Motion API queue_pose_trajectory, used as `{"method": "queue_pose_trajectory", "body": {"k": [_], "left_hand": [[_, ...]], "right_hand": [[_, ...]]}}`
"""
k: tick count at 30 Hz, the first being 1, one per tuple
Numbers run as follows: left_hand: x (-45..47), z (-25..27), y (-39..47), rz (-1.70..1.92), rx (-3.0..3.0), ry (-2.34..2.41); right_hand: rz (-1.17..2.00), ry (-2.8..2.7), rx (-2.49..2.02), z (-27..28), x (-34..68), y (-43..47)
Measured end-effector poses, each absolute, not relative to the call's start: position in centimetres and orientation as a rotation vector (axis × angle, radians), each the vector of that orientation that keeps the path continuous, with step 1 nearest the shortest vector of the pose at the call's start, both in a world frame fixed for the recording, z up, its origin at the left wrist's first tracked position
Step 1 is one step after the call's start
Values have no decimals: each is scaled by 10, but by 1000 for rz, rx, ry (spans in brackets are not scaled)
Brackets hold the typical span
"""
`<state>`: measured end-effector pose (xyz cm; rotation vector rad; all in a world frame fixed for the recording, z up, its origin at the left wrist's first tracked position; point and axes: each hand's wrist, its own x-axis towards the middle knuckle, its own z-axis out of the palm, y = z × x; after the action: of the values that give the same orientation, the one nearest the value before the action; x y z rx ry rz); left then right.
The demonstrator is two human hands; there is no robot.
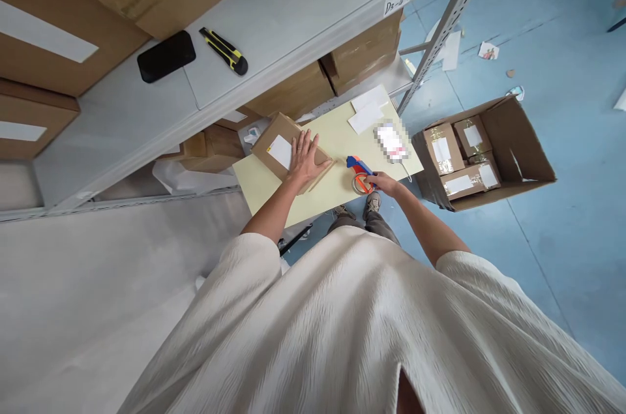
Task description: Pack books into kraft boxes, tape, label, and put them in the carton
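A brown cardboard box [270,142] with a white label lies on the pale yellow table [313,208]. My left hand [304,158] rests on top of the box, fingers spread, with a ring on one finger. Just right of the box, my right hand [385,183] is closed round the handle of a blue and orange tape dispenser [355,166] with a roll of tape in it. A short gap lies between the dispenser and the box. Whether tape runs across that gap is too small to make out.
White papers [366,112] and a blurred-out item [391,141] lie on the table. At right, an open carton [521,140] on the blue floor holds several small taped boxes. A grey shelf [313,0] ahead bears cartons, a black phone [167,57] and a box cutter [223,51].
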<state>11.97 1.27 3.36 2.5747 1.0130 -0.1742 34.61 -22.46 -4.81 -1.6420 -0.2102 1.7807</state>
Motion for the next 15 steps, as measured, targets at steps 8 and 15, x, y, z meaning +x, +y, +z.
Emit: {"method": "queue_pose_trajectory", "body": {"k": [8,15], "left_hand": [[149,22,9,-30,2438,1437],[178,6,23,256,2113,1771]], "right_hand": [[1738,-155,-1585,-44,325,-231],[1761,-150,-1580,-46,322,-263]]}}
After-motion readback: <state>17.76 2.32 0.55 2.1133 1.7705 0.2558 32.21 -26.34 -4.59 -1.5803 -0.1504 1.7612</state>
